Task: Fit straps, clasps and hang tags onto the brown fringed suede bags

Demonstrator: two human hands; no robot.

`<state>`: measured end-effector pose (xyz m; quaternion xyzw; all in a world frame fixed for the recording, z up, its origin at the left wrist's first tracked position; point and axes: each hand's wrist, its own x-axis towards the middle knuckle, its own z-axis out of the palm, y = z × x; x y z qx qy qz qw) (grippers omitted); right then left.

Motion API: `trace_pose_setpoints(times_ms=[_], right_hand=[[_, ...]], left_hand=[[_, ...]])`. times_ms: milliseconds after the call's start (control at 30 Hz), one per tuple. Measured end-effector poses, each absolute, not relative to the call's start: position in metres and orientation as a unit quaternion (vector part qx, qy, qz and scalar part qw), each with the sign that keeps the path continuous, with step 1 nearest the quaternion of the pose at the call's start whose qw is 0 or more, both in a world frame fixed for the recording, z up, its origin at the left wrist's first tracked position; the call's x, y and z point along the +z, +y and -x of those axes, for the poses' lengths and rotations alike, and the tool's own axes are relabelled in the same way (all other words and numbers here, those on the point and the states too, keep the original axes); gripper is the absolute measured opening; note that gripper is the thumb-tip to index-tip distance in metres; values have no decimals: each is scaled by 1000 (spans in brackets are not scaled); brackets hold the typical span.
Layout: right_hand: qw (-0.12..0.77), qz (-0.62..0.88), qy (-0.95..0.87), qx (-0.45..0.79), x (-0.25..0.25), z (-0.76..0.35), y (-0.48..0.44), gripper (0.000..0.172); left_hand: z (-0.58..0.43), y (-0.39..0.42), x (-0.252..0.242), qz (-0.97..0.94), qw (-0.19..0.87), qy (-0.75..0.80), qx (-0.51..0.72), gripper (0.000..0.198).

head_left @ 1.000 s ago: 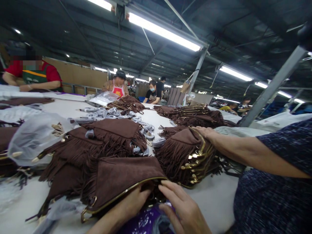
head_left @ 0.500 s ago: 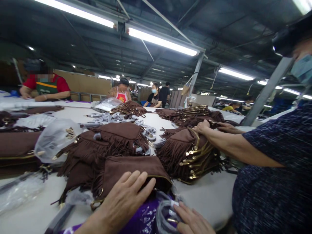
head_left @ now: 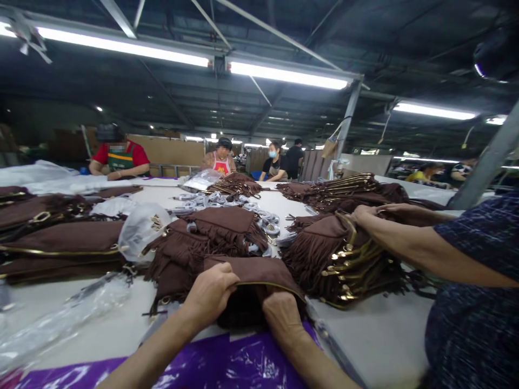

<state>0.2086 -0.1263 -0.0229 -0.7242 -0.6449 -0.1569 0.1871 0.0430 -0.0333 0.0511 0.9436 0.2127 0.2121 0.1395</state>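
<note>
A brown suede fringed bag (head_left: 251, 273) with a gold zipper edge lies in front of me on the white table (head_left: 365, 335). My left hand (head_left: 211, 294) is curled over the bag's open top edge and grips it. My right hand (head_left: 281, 313) reaches into the bag's opening, its fingers hidden inside. Purple plastic (head_left: 219, 362) lies under my forearms at the table's near edge.
Piles of the same brown fringed bags (head_left: 336, 254) cover the table, with clear plastic bags (head_left: 141, 229) and grey straps (head_left: 227, 201). A co-worker's hand (head_left: 367, 213) at right rests on a pile. Other people stand at the far side.
My left hand went from flat on the bag to gripping its top edge. My right hand left the grey strap at the bottom and went into the bag. The camera view tilted.
</note>
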Motion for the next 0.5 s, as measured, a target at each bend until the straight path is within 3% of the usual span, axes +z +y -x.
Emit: trace_pose_setpoints(times_ms=[133,233,367,500], right_hand=[[154,734,-649,-131,-33,-213,-127,46],[159,701,-690,-83,-26,-208,-144,45],[196,642,-741,10,-17,-208,-169,41],[166,679,-713,-60,-31,-224,-186,30]], left_hand=[[-32,-25,40,-916,268,181,237,24],[-23,-24,47,-896,315,181,257,24],[3,-25,66,-887,303,252,242,32],[41,-33,67,-903,253,322,129,28]])
